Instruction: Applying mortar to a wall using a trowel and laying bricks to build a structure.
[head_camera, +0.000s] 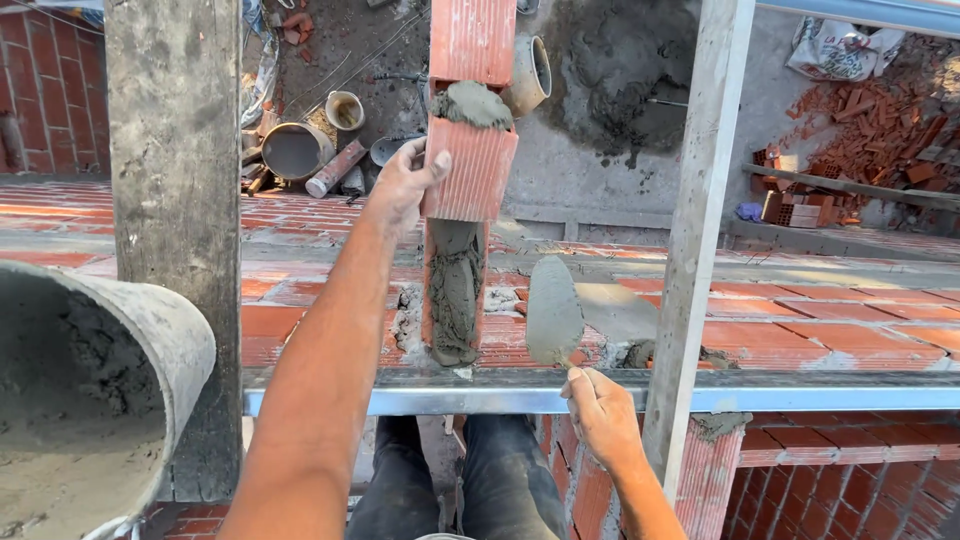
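Mortar-topped brick (468, 165) is gripped by left hand (405, 180), trowel (553, 315) clasped in right hand (600, 415); seating onto the mortar bed (453, 300) below the left hand is judged next, needing alignment.

left arm outstretched, left hand (405, 183) gripping, right hand (600, 412) fisted

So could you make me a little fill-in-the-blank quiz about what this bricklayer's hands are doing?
1. The left hand holds a ribbed red ____ with grey mortar on its top end.
2. The right hand holds a ____ by its handle, blade pointing up.
3. The bucket at the left has wet ____ inside.

Missing words: brick; trowel; mortar
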